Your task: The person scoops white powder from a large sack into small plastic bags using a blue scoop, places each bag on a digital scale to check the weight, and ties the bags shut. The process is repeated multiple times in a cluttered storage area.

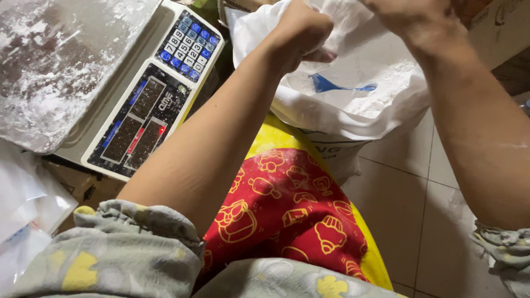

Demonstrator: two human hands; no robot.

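A big white sack (353, 118) of white powder stands on the floor in front of my knees. A blue scoop (331, 85) lies half buried in the powder. My left hand (301, 30) is closed on the sack's rolled rim at the near left side. My right hand (411, 14) reaches to the sack's far edge at the top of the view; its fingers are cut off by the frame, so its grip is not visible.
A digital weighing scale (149, 105) with a powder-dusted steel pan (49, 60) stands at the left. Clear plastic bags (22, 209) lie at lower left. A cardboard box (502, 27) sits at upper right. Pale floor tiles (408, 187) lie to the right.
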